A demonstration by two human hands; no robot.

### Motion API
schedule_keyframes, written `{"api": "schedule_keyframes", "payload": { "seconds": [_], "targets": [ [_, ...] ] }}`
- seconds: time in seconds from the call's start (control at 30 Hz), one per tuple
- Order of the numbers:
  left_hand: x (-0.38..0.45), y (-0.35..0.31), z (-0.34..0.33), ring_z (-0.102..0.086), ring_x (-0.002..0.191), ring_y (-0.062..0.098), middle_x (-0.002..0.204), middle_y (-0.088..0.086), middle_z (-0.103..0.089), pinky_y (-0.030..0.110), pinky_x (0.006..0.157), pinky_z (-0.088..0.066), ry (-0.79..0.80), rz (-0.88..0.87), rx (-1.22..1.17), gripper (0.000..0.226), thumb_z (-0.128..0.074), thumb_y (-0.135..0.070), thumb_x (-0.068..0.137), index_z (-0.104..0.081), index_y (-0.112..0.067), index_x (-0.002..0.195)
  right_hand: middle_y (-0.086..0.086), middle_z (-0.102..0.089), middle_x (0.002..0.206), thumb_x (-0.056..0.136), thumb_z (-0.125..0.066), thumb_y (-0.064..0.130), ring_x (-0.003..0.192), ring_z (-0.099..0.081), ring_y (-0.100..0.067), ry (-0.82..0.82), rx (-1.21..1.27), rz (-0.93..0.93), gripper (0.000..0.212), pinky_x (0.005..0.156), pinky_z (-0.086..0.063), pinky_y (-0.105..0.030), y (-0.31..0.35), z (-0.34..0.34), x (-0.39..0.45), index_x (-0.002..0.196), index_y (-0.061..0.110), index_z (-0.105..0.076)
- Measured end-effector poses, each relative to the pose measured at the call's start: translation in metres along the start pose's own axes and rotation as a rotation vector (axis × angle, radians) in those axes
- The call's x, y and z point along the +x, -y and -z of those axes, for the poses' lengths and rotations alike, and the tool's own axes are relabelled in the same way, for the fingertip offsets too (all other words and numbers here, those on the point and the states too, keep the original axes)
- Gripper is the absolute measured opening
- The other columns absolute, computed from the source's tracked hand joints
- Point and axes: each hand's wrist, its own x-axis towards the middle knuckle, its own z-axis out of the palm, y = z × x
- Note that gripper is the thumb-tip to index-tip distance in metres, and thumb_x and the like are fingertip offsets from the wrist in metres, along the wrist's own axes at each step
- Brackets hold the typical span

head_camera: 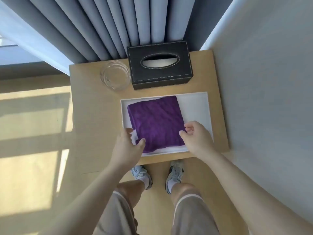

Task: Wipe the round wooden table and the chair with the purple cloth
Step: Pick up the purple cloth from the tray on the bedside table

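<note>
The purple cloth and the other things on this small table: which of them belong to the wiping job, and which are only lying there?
For the job:
- purple cloth, folded in the white tray
- left hand and right hand, at its near corners

Only lying there:
- black tissue box
- clear glass dish
- grey curtain

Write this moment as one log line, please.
stage: picking up | folded purple cloth in white tray | left hand, right hand at its near corners | wiping: not begun
</note>
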Motion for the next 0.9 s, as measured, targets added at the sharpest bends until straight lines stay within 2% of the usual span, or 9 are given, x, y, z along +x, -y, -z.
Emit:
{"api": "schedule_keyframes", "payload": {
  "seconds": [0.1,0.2,0.3,0.37,0.43,0.5,0.63,0.77,0.9],
  "targets": [
    [0.019,0.006,-0.018,-0.052,0.114,0.016,0.131,0.000,-0.047,0.028,0.090,-0.041,-0.119,-0.034,0.039,0.073,-0.075,-0.046,0.088,-0.039,-0.015,0.144,0.003,-0.058,0.114,0.091,-0.068,0.043,0.098,-0.059,-0.015,-0.165,-0.032,-0.037,0.041,0.084,-0.051,-0.033,-0.003,-0.021,0.023,0.121,0.019,-0.054],
    [0.029,0.000,-0.034,-0.057,0.104,0.012,0.119,-0.004,-0.052,0.024,0.079,-0.048,-0.189,-0.002,-0.100,0.066,-0.083,-0.043,0.081,-0.043,-0.017,0.127,0.009,-0.058,0.100,0.086,-0.071,0.051,0.082,-0.059,-0.010,-0.216,0.029,-0.087,0.042,0.064,-0.050,-0.030,0.006,-0.040,0.033,0.109,0.023,-0.050],
    [0.032,-0.014,-0.038,-0.066,0.090,0.021,0.103,0.006,-0.065,0.038,0.076,-0.057,-0.130,0.179,-0.269,0.036,-0.080,-0.024,0.084,-0.051,-0.013,0.104,0.009,-0.063,0.090,0.086,-0.071,0.045,0.074,-0.059,-0.008,-0.092,0.159,-0.150,0.032,0.056,-0.043,-0.024,0.022,-0.050,0.032,0.099,0.020,-0.058],
    [0.024,-0.023,-0.033,-0.063,0.073,0.021,0.079,0.003,-0.066,0.035,0.066,-0.053,-0.053,0.229,-0.306,0.013,-0.071,-0.010,0.084,-0.058,-0.008,0.085,0.008,-0.067,0.080,0.084,-0.069,0.034,0.070,-0.063,-0.010,0.012,0.206,-0.109,0.020,0.056,-0.044,-0.025,0.032,-0.048,0.021,0.089,0.016,-0.063],
    [0.007,-0.034,-0.020,-0.048,0.054,0.014,0.056,-0.006,-0.050,0.023,0.050,-0.040,-0.015,0.197,-0.350,0.026,-0.065,-0.004,0.081,-0.047,-0.014,0.066,0.013,-0.059,0.061,0.080,-0.066,0.026,0.055,-0.056,-0.003,0.092,0.235,-0.026,0.015,0.049,-0.040,-0.019,0.046,-0.032,0.003,0.074,0.016,-0.057],
    [-0.018,-0.045,0.001,-0.035,0.043,0.007,0.048,-0.013,-0.038,0.017,0.041,-0.030,-0.011,0.175,-0.410,0.036,-0.059,0.000,0.081,-0.037,-0.020,0.061,0.010,-0.054,0.057,0.077,-0.063,0.024,0.051,-0.052,-0.006,0.178,0.282,0.009,0.012,0.047,-0.039,-0.019,0.063,-0.009,-0.021,0.071,0.019,-0.054],
    [-0.087,-0.076,0.057,-0.031,0.039,0.005,0.048,-0.014,-0.034,0.017,0.039,-0.027,0.013,0.138,-0.533,0.047,-0.049,0.008,0.086,-0.030,-0.024,0.057,0.001,-0.055,0.067,0.074,-0.059,0.024,0.062,-0.058,-0.019,0.305,0.344,0.037,0.009,0.054,-0.044,-0.030,0.107,0.047,-0.081,0.078,0.019,-0.052],
    [-0.160,-0.102,0.106,-0.033,0.038,0.002,0.047,-0.017,-0.037,0.014,0.039,-0.028,-0.073,0.055,-0.570,0.040,-0.046,0.010,0.088,-0.034,-0.021,0.065,-0.008,-0.066,0.098,0.085,-0.058,0.016,0.078,-0.066,-0.023,0.241,0.328,0.147,0.019,0.056,-0.052,-0.027,0.159,0.079,-0.144,0.102,0.022,-0.054],
    [-0.222,-0.105,0.150,-0.050,0.045,-0.002,0.052,-0.020,-0.053,0.011,0.043,-0.040,-0.231,-0.018,-0.647,0.033,-0.046,0.009,0.089,-0.054,-0.023,0.098,0.006,-0.068,0.098,0.095,-0.059,0.025,0.085,-0.068,-0.011,0.295,0.355,0.339,0.016,0.066,-0.060,-0.024,0.210,0.081,-0.192,0.105,0.036,-0.052]
  ]
}}
